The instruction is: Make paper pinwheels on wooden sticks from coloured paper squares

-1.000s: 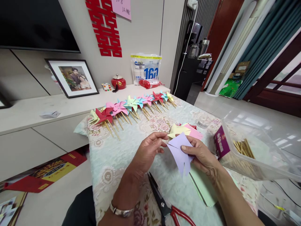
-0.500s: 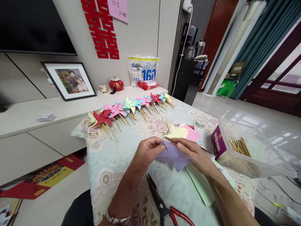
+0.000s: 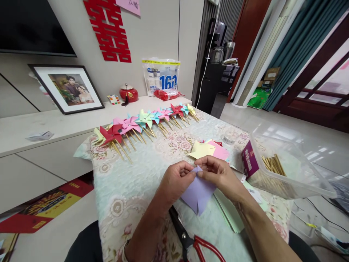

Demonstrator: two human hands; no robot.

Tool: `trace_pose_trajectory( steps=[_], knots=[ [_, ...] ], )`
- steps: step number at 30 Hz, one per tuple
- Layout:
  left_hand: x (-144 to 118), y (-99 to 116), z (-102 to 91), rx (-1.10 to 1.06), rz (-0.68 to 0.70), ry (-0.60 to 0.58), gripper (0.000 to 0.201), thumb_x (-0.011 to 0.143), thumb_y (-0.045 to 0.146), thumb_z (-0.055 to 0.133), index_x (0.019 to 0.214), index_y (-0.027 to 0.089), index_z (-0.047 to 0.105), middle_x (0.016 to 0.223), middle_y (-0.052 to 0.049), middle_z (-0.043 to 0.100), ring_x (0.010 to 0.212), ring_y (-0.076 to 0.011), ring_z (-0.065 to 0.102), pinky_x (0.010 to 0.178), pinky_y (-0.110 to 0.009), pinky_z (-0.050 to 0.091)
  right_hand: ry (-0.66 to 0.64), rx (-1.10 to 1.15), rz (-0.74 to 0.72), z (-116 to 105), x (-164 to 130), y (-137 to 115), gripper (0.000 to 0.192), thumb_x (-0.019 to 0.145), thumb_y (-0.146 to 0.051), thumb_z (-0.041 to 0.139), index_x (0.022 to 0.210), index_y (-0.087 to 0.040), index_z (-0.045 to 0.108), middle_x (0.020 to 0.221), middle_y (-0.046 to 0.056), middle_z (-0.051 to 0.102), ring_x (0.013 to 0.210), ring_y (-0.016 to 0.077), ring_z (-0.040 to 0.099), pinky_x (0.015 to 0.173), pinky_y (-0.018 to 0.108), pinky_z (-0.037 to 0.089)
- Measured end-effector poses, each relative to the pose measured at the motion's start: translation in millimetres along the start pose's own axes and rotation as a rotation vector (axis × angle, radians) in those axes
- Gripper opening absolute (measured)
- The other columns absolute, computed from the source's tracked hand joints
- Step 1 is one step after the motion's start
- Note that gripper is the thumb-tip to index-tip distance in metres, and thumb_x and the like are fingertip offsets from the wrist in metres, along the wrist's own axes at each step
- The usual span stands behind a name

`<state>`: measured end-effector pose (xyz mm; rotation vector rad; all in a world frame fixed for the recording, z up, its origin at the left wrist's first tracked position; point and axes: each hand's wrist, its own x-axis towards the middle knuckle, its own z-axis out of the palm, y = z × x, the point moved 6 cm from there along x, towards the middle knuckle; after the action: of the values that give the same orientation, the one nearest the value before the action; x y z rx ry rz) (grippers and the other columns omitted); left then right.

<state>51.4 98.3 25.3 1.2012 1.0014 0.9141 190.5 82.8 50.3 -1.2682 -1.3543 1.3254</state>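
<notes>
A: Nearest to you, at six o'clock, what lies on the cloth?

B: Your red-handled scissors, blades pointing up toward twelve, just under the paper you hold. Stacked pale green sheets lie beside them at four o'clock.

A: And your hands?

B: Your left hand and right hand meet at the top corner of the purple paper. Both pinch it there, thumb against fingertips, neither palm spread. The left pinches from nine o'clock, the right from three, about equally near.

A: How does the sheet lie?

B: It hangs from that pinch toward you, long axis running twelve to six, its lower points just above the scissor blades. It is off the tablecloth, between your wrists.

A: Farther out?

B: At one o'clock, cut yellow and pink squares sit near your knuckles. At three o'clock a clear plastic box holds wooden sticks. Beyond, from ten to twelve o'clock, a row of finished pinwheels lies along the table's far edge.
</notes>
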Motion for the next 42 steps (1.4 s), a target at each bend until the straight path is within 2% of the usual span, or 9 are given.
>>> trace_pose_trajectory(
  steps=[7, 18, 34, 42],
  knots=[
    [0, -1, 2.6, 0.021, 0.005, -0.009, 0.015, 0.066, 0.028, 0.073, 0.069, 0.017, 0.063, 0.058, 0.002, 0.061, 0.051, -0.0102, 0.05, 0.05, -0.022, 0.034, 0.004, 0.036, 0.021, -2, 3, 9, 0.019, 0.067, -0.027, 0.078, 0.082, -0.019, 0.069, 0.068, -0.001, 0.064, 0.059, 0.0125, 0.05, 0.053, 0.025, 0.032],
    [-2, 1, 4.5, 0.088, 0.021, 0.009, 0.015, 0.066, 0.03, 0.07, 0.066, 0.016, 0.062, 0.057, 0.002, 0.057, 0.053, -0.0101, 0.046, 0.049, -0.022, 0.032, 0.014, 0.045, 0.053, -2, 4, 13, 0.022, 0.065, -0.033, 0.082, 0.073, -0.018, 0.067, 0.058, -0.004, 0.055, 0.052, 0.0096, 0.04, 0.051, 0.024, 0.025],
    [-2, 0, 4.4, 0.057, 0.036, 0.013, 0.015, 0.065, 0.029, 0.072, 0.066, 0.018, 0.062, 0.058, 0.003, 0.059, 0.052, -0.01, 0.048, 0.05, -0.023, 0.033, 0.021, 0.054, 0.007, -3, 4, 12, 0.024, 0.066, -0.036, 0.084, 0.07, -0.019, 0.067, 0.059, -0.003, 0.055, 0.054, 0.01, 0.04, 0.051, 0.024, 0.024],
    [-1, -3, 3.6, 0.042, 0.016, 0.005, 0.016, 0.066, 0.029, 0.072, 0.068, 0.017, 0.061, 0.057, 0.002, 0.058, 0.052, -0.01, 0.046, 0.05, -0.023, 0.03, -0.017, 0.077, 0.049, 0, 3, 13, 0.027, 0.064, -0.035, 0.086, 0.074, -0.019, 0.066, 0.059, -0.004, 0.056, 0.053, 0.0096, 0.041, 0.051, 0.024, 0.026]
  ],
)
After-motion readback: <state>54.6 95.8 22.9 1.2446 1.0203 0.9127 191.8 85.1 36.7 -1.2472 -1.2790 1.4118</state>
